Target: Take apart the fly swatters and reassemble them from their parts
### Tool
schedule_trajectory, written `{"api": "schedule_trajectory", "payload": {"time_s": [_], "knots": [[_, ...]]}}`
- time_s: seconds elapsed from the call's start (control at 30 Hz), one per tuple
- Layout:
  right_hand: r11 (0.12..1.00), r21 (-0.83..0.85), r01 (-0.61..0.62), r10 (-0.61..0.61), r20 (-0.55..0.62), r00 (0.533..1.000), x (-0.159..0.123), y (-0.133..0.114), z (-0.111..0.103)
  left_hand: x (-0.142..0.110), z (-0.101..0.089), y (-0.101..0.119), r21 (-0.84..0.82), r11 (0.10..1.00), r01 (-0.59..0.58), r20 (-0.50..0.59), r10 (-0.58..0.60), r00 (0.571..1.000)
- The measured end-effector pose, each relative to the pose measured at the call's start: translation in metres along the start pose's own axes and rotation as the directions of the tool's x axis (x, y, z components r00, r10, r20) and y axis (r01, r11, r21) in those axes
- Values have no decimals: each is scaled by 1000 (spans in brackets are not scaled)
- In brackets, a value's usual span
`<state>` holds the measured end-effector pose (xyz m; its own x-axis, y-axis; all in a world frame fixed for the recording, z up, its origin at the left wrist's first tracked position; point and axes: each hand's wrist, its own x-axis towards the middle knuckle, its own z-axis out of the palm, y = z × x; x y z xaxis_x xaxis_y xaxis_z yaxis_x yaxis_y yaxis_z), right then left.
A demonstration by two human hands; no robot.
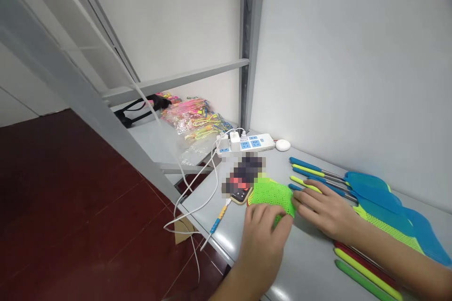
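A bright green perforated fly swatter head is between my hands, above the shelf surface and beside a phone. My left hand is closed, with thumb and fingers pinching its near edge. At the right edge, my right hand has its fingers curled against the mesh where the handle joins; the thumb is hidden. Under and behind my right hand lie several fly swatters with blue mesh heads and blue or yellow-green handles. Nearer me, a green handle and a yellow-green handle lie partly below my right forearm.
The phone, partly pixelated, is plugged into a white cable. Behind it are a white power strip and a round white object. Loose cables hang over the shelf edge. Colourful items in clear plastic bags lie beyond the grey metal frame.
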<state>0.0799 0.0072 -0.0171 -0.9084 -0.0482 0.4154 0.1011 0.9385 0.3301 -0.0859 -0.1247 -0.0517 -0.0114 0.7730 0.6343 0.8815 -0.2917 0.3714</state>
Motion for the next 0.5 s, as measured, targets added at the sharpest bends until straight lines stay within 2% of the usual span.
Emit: {"api": "schedule_trajectory", "payload": {"time_s": [0.17, 0.4, 0.5], "knots": [[998, 4, -65, 64, 59, 996, 3, 12, 7, 4, -1, -3, -69, 995, 77, 81, -71, 994], [990, -71, -124, 138, 254, 957, 14, -10, 10, 5, 3, -5, -162, 978, 129, 158, -104, 982], [984, -110, -137, 164, 299, 940, 16, -16, 8, 6, 3, -5, -162, 976, 145, 185, -114, 976]]}}
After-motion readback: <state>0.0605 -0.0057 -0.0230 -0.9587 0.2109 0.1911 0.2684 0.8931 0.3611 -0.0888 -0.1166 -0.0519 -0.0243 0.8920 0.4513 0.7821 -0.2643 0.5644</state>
